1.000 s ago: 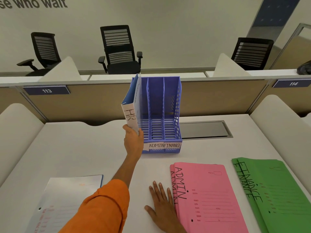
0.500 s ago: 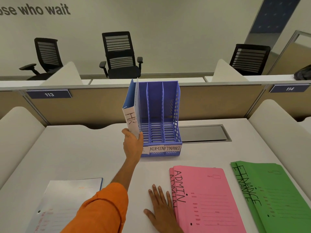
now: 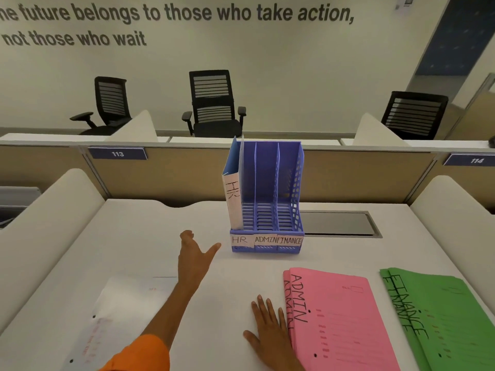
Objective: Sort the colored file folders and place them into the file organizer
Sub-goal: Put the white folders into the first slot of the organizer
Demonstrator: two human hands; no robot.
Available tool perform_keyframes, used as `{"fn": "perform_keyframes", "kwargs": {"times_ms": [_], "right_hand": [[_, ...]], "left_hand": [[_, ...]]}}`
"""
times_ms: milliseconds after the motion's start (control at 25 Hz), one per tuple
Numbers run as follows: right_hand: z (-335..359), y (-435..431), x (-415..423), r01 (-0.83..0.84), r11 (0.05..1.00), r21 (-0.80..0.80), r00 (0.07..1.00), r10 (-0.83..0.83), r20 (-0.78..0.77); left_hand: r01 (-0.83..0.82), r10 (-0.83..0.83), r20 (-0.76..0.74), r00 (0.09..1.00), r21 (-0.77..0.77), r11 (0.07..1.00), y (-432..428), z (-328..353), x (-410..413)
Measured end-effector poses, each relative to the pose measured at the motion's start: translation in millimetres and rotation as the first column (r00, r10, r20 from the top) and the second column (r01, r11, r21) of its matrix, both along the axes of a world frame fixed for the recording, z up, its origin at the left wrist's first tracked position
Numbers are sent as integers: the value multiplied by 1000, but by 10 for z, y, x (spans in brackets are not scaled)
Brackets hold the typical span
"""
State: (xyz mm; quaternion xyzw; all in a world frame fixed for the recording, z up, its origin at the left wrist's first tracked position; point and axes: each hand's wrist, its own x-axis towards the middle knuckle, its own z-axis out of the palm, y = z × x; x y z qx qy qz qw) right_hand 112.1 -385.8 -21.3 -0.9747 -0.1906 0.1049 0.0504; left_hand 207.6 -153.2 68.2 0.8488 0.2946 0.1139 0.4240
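A blue file organizer with three slots labelled HR, ADMIN and FINANCE stands mid-desk. A blue folder marked HR stands upright in its left slot. My left hand hovers open just left of the organizer's base, holding nothing. My right hand lies flat on the desk, fingers spread, touching the left edge of the pink ADMIN folders. Green FINANCE folders lie to the right of the pink ones. A pale blue folder lies at the near left.
The white desk has raised cream dividers on both sides and a tan partition behind. A dark cable hatch is set into the desk right of the organizer. Black office chairs stand beyond the partition.
My left hand has let go of the HR folder, which now stands in the left slot, and has drawn back toward me, open. The view has tilted upward.
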Motion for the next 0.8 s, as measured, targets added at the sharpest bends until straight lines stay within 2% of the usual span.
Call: {"fn": "perform_keyframes", "kwargs": {"times_ms": [160,240,360,520,680,800], "right_hand": [[-38,62,-47,37,999,38,998,-34,-61],[-72,181,-67,66,992,107,987,-49,-150],[4,490,-151,50,990,135,983,-25,-180],[79,1081,-383,15,937,348,956,88,-281],[138,1602,-632,156,839,522,884,117,-452],[132,1875,-747,355,741,570,830,30,-556]], "left_hand": [[104,-104,55,993,8,995,344,-86,-594],[145,-149,62,987,76,987,512,-112,-906],[183,-187,1,982,176,967,748,-213,-1315],[139,-128,-85,988,149,979,1162,-405,-1793],[35,-18,-159,987,105,994,1677,-491,-2177],[-88,106,-219,970,89,992,2079,-520,-2401]]}}
